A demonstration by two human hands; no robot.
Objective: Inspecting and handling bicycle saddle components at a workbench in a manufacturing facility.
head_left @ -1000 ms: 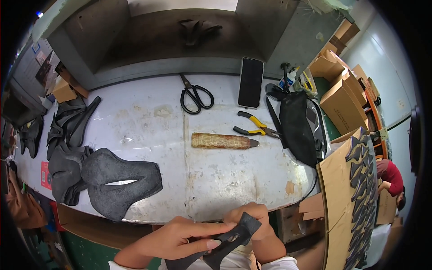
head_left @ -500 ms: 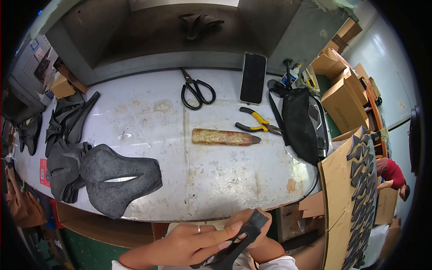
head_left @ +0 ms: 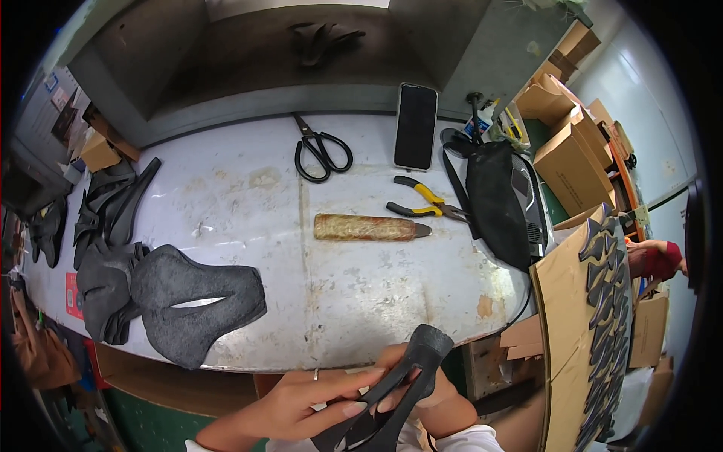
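At the table's near edge, both hands hold a black bicycle saddle cover (head_left: 431, 345) with a long centre slot, its narrow nose tilted up and to the right. My left hand (head_left: 320, 403) wears a ring and has its fingers closed along the cover's left side. My right hand (head_left: 443, 399) grips from behind and the right, partly hidden by the cover. The wide end drops toward the lower edge of the view. Left on the table lies a dark grey saddle-shaped piece (head_left: 177, 282) with a slit, overlapping a stack of black saddle pieces (head_left: 105, 286).
On the white table (head_left: 248, 203) lie a wrapped-handle blade (head_left: 365, 227), yellow-black pliers (head_left: 428, 200), black scissors (head_left: 322, 157), a phone (head_left: 416, 126) and a black pouch (head_left: 493, 203). A grey metal housing (head_left: 263, 109) stands behind. Cardboard (head_left: 561, 301) bearing several dark pieces stands right; a person (head_left: 654, 260) is beyond.
The cover has been raised and turned, so more of its nose and slot shows. My left fingers have slid down along its side. The whole view has shifted slightly.
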